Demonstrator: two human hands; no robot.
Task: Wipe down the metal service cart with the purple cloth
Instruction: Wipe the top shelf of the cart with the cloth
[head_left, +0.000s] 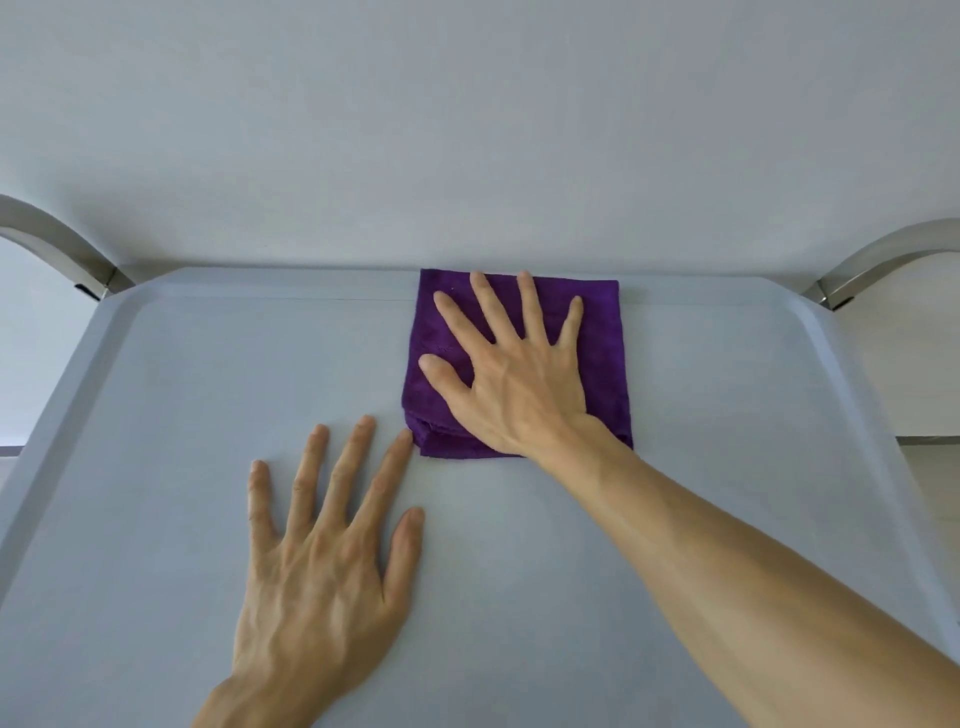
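A folded purple cloth (605, 332) lies flat on the top tray of the metal service cart (208, 374), up against the tray's far rim. My right hand (511, 374) presses down on the cloth with its fingers spread and straight. My left hand (324, 551) rests flat on the bare tray surface nearer to me, fingers spread. Its index fingertip touches the cloth's near left corner.
The tray has a raised rim all round with angled corners. Curved metal handle tubes (57, 244) rise at the far left and far right (883, 254). A plain pale wall (467, 130) stands directly behind the cart.
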